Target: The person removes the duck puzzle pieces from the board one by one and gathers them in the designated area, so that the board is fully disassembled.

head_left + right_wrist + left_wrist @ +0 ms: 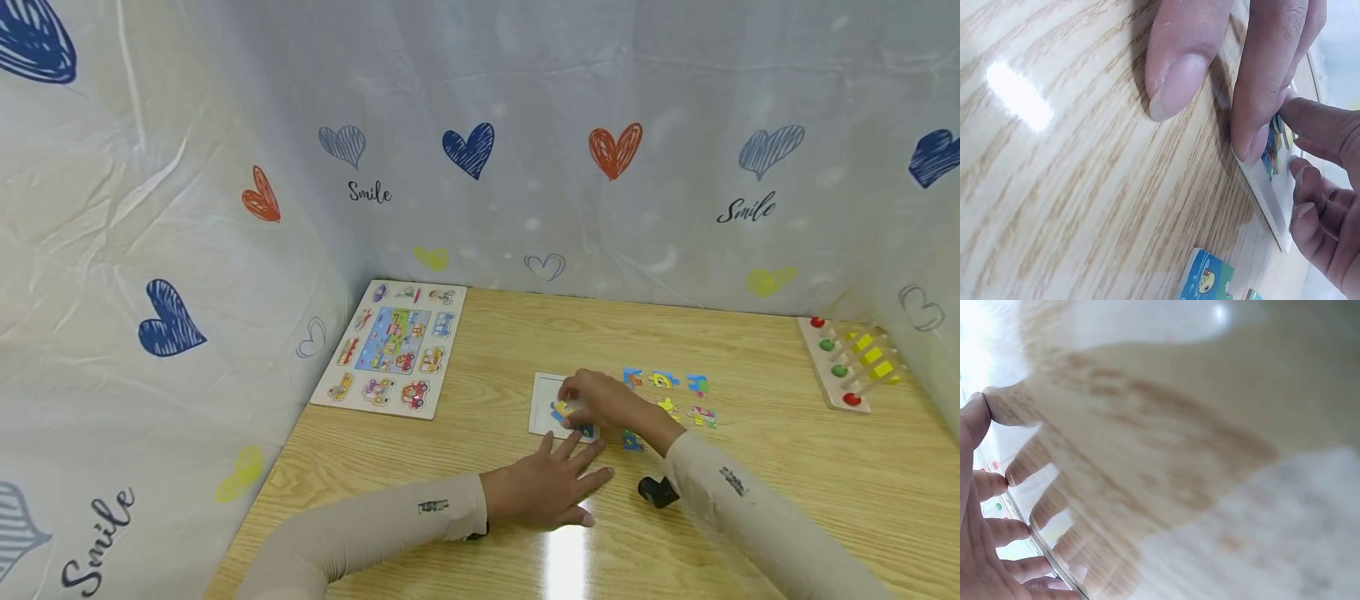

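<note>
A small white puzzle tray (pixel 542 419) lies mid-table with some colourful pieces in it. My left hand (pixel 547 490) is spread on the table at the tray's near side; in the right wrist view, one of its fingertips (pixel 1255 147) touches the tray's edge. Over the tray, my right hand (pixel 600 400) has curled fingers and pinches a yellow-and-blue puzzle piece (pixel 561 410) at the tray's surface. Its fingers partly hide that piece in the right wrist view. Several loose puzzle pieces (pixel 702 416) lie right of the tray, one showing a yellow duck (pixel 1207 281).
A larger wooden vehicle puzzle board (pixel 330 400) lies at the back left. At the far right is a wooden peg stand (pixel 821 367) with red and green balls and yellow blocks. A black object (pixel 658 492) is beside the right wrist. Heart-printed curtains (pixel 555 100) enclose the table.
</note>
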Demonstrator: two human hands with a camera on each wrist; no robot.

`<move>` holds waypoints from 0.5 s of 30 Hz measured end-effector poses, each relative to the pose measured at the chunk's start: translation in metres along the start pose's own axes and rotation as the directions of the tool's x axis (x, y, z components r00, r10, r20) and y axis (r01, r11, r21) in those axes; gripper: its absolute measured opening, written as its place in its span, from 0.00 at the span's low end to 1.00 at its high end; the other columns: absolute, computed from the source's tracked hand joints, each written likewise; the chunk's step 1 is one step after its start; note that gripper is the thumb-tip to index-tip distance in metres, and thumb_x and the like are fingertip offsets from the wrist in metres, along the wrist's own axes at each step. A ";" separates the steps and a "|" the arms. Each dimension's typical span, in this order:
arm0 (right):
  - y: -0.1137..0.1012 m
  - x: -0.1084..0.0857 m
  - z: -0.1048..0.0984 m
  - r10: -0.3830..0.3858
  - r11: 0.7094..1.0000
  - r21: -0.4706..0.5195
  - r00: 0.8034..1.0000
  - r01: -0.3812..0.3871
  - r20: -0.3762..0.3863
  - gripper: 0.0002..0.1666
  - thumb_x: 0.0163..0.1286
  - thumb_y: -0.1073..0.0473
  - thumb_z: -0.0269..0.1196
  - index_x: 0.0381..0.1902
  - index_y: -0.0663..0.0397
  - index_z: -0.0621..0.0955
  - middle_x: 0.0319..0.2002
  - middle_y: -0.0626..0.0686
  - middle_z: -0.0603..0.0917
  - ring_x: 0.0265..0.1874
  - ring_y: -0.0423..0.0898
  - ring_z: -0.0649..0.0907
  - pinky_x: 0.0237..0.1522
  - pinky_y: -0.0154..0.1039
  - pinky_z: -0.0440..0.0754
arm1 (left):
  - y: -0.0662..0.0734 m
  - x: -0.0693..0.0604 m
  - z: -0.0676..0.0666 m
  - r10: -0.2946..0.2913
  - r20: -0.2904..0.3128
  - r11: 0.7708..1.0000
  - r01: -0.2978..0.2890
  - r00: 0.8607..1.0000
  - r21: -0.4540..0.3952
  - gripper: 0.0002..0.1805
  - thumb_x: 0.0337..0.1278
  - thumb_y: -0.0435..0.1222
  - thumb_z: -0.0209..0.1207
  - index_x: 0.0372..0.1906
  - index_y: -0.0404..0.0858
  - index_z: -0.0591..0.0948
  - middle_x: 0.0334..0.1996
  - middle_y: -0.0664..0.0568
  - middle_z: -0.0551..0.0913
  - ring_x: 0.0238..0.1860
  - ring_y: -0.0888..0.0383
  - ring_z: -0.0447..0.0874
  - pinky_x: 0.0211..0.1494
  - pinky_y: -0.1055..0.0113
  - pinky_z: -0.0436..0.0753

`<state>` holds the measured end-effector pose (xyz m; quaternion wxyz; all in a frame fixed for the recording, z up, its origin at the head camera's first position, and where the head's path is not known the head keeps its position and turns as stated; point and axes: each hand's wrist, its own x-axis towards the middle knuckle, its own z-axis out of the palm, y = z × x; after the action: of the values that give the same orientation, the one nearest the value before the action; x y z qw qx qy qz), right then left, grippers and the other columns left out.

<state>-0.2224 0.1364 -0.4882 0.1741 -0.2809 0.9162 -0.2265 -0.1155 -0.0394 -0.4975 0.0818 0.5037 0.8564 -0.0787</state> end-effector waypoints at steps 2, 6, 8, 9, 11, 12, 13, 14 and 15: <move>-0.001 0.000 0.000 -0.008 1.000 0.001 1.000 0.008 0.011 0.20 0.61 0.49 0.74 0.48 0.50 0.83 0.47 0.49 0.82 0.49 0.50 0.83 0.53 0.50 0.81 | 0.000 0.000 0.000 0.000 0.000 1.000 0.000 1.000 0.003 0.38 0.74 0.64 0.33 0.80 0.50 0.54 0.81 0.44 0.47 0.79 0.39 0.50 0.67 0.40 0.72; -0.001 0.000 -0.002 -0.053 0.998 0.020 0.998 0.053 0.031 0.18 0.63 0.52 0.74 0.46 0.50 0.80 0.46 0.49 0.81 0.47 0.49 0.82 0.51 0.49 0.81 | 0.000 0.001 0.000 0.002 -0.007 1.000 -0.002 1.000 0.008 0.38 0.74 0.64 0.33 0.80 0.50 0.55 0.81 0.44 0.48 0.79 0.39 0.51 0.67 0.41 0.73; 0.000 0.000 -0.003 -0.086 0.995 0.053 0.995 0.084 0.045 0.17 0.64 0.54 0.73 0.45 0.50 0.78 0.45 0.50 0.81 0.45 0.47 0.81 0.49 0.47 0.81 | 0.000 0.001 0.000 0.002 -0.008 1.000 -0.002 1.000 0.009 0.38 0.74 0.64 0.34 0.79 0.50 0.55 0.81 0.45 0.49 0.79 0.39 0.50 0.67 0.41 0.73; 0.000 0.000 -0.003 -0.099 0.992 0.078 0.994 0.095 0.052 0.16 0.64 0.56 0.72 0.44 0.50 0.77 0.45 0.49 0.80 0.44 0.46 0.80 0.48 0.46 0.81 | 0.000 0.001 -0.001 0.001 -0.007 1.000 -0.001 1.000 0.006 0.38 0.74 0.64 0.34 0.80 0.51 0.55 0.81 0.45 0.48 0.79 0.40 0.50 0.67 0.41 0.73; 0.002 -0.001 -0.003 -0.131 0.985 0.125 0.989 0.122 0.067 0.16 0.66 0.58 0.71 0.44 0.50 0.75 0.43 0.49 0.80 0.41 0.44 0.79 0.46 0.43 0.80 | 0.000 0.001 -0.001 -0.001 0.000 1.000 0.001 1.000 0.002 0.38 0.74 0.64 0.33 0.80 0.51 0.54 0.81 0.45 0.48 0.79 0.39 0.49 0.67 0.41 0.72; 0.003 0.000 -0.002 -0.148 0.980 0.147 0.986 0.136 0.074 0.15 0.66 0.59 0.70 0.44 0.50 0.75 0.42 0.49 0.80 0.40 0.43 0.79 0.44 0.41 0.80 | 0.000 0.001 -0.001 -0.002 0.004 1.000 0.002 1.000 -0.001 0.38 0.74 0.64 0.33 0.80 0.51 0.54 0.81 0.45 0.48 0.80 0.39 0.49 0.67 0.41 0.72; 0.003 -0.001 -0.003 -0.165 0.975 0.165 0.983 0.150 0.081 0.15 0.67 0.59 0.69 0.45 0.50 0.74 0.42 0.49 0.80 0.39 0.43 0.79 0.43 0.39 0.79 | 0.000 0.001 -0.001 -0.003 0.008 1.000 0.003 1.000 -0.003 0.38 0.74 0.64 0.33 0.80 0.51 0.54 0.81 0.45 0.47 0.80 0.39 0.48 0.67 0.41 0.72; 0.004 -0.001 -0.003 -0.185 0.970 0.174 0.979 0.168 0.081 0.14 0.68 0.60 0.68 0.45 0.51 0.74 0.41 0.50 0.81 0.39 0.42 0.79 0.41 0.38 0.79 | 0.000 0.001 -0.001 -0.004 0.011 1.000 0.004 1.000 -0.007 0.38 0.74 0.64 0.33 0.80 0.51 0.54 0.81 0.45 0.47 0.80 0.39 0.48 0.67 0.41 0.72; 0.004 -0.001 -0.003 -0.200 0.966 0.182 0.976 0.183 0.080 0.13 0.69 0.61 0.68 0.46 0.51 0.74 0.41 0.50 0.81 0.37 0.42 0.79 0.39 0.37 0.79 | 0.000 0.001 -0.001 -0.006 0.017 1.000 0.006 1.000 -0.012 0.38 0.74 0.64 0.33 0.80 0.51 0.53 0.81 0.45 0.46 0.80 0.39 0.48 0.68 0.41 0.72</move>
<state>-0.2249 0.1412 -0.4873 0.2200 -0.3627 0.8518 -0.3073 -0.1163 -0.0384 -0.4963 0.0920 0.5000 0.8575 -0.0783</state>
